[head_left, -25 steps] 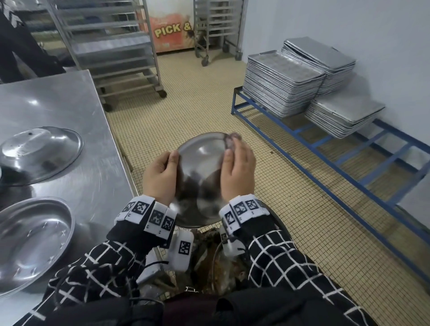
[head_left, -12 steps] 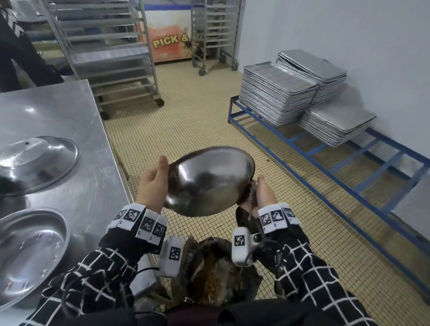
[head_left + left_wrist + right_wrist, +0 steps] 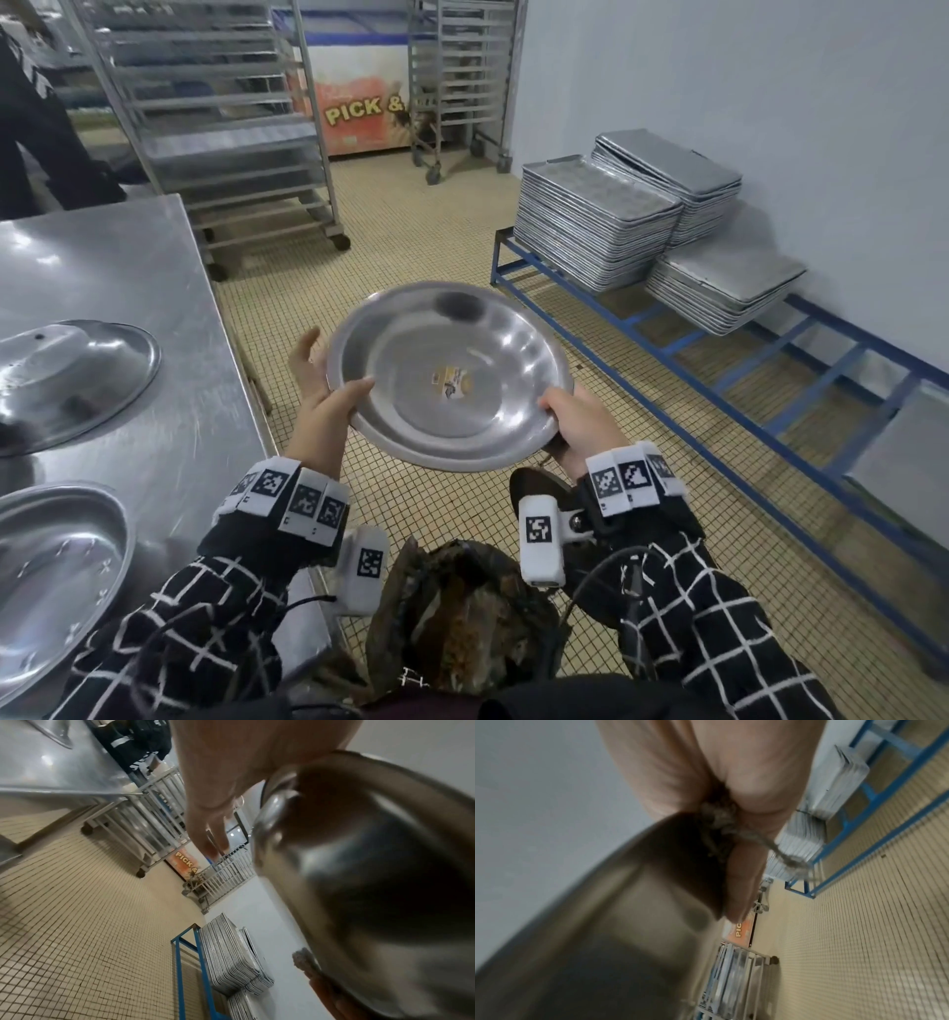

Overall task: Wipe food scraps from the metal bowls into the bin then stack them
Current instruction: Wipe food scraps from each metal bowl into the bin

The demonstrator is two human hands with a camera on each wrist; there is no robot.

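We held the bowl point(image 3: 448, 374) between our hands, above the bin point(image 3: 462, 627): left hand point(image 3: 328, 411) gripping its rim, right hand point(image 3: 580, 426) clutching rim and cloth point(image 3: 718, 833); open floor point(image 3: 411, 246) lay ahead.

To my left stands a flat stainless-steel worktable point(image 3: 128, 267). On it rest two round metal bowls: one turned upside down point(image 3: 67, 380) toward the far side, one upright point(image 3: 46, 580) at the near edge, well apart from each other. Along the wall to my right runs a low blue-painted steel rack point(image 3: 719, 360), bearing three stacks of rectangular aluminium baking trays point(image 3: 590, 221). The floor point(image 3: 411, 231) is small beige mosaic tile; two wheeled metal tray trolleys point(image 3: 231, 128) stand on it.
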